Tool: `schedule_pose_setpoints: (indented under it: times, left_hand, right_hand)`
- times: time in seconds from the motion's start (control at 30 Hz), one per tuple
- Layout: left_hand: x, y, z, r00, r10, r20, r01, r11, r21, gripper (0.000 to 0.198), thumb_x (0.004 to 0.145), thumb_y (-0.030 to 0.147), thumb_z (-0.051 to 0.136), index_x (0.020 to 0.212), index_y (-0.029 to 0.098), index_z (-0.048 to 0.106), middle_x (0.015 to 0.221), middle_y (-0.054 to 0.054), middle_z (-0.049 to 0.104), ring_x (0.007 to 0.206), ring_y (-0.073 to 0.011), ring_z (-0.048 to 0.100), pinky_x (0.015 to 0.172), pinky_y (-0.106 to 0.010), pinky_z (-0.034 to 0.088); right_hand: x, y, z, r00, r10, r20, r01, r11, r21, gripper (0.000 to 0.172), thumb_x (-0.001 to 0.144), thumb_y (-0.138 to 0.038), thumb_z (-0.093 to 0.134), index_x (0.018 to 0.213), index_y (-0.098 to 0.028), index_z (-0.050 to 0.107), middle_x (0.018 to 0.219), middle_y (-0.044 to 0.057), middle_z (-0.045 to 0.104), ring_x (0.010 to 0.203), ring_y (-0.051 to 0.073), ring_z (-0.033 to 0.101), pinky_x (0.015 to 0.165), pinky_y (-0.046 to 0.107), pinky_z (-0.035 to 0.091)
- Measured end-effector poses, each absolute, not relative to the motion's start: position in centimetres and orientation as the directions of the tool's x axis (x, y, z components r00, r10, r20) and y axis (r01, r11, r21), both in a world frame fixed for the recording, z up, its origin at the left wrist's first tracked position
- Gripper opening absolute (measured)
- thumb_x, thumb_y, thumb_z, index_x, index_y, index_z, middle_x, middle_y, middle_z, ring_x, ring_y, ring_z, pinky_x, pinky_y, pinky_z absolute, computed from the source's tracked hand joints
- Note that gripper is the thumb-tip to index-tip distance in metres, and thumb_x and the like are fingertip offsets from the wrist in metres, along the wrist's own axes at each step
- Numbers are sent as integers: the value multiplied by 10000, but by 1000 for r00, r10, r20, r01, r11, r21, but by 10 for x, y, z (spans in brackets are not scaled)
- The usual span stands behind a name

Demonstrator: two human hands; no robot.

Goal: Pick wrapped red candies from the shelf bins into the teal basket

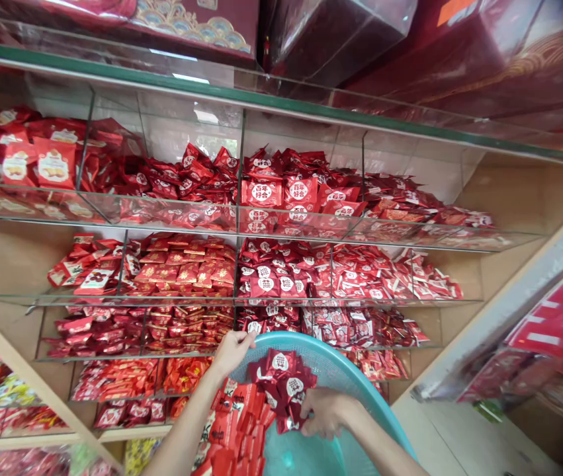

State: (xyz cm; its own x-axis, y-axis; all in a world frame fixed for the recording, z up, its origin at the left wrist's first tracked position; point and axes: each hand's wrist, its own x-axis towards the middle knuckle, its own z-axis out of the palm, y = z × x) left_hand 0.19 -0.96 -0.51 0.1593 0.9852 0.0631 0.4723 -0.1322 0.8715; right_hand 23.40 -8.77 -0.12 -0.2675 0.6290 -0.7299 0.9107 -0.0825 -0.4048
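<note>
Grip, right hand (328,413): fingers closed round a packet bunch (284,383), red wrappers with white roundels, held inside the teal basin (360,390). Grip, left hand (234,350): curled at the front edge of a glass shelf (127,357), touching shelf packets (256,325); I cannot tell whether it holds one. Handling, as I judge it: light, soft, glossy film, slippery, prone to spill. I would clasp the bunch across its middle, not pinch corners. Loose packs (236,423) lie beside it in the basin.

A bunch of dark red packets (284,383) with round white labels, clutched in the right hand (328,413), lies lower middle inside a tilted teal basin (345,377), beside flatter bright red packets (234,423)
</note>
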Motion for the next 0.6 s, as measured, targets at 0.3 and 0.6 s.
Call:
schedule_pose_setpoints:
  times: [0.3, 0.6]
  left_hand:
    - [2, -7, -7, 151, 988, 36, 473, -105, 875, 568, 736, 613, 386, 615, 123, 646, 504, 7, 479, 482, -101, 368, 511, -221, 264]
    - [1, -7, -6, 163, 985, 58, 469, -129, 874, 570, 748, 606, 382, 621, 119, 649, 530, -3, 507, 508, -111, 409, 533, -227, 282]
  right_hand:
    - [229, -92, -1, -272, 604, -749, 919, -68, -389, 127, 601, -243, 625, 716, -195, 649, 350, -67, 457, 247, 86, 408, 309, 185, 364]
    - [226, -93, 7, -216, 620, -754, 965, 16, -263, 342, 625, -230, 637, 965, -205, 655, 318, -88, 409, 246, 101, 390, 337, 201, 359]
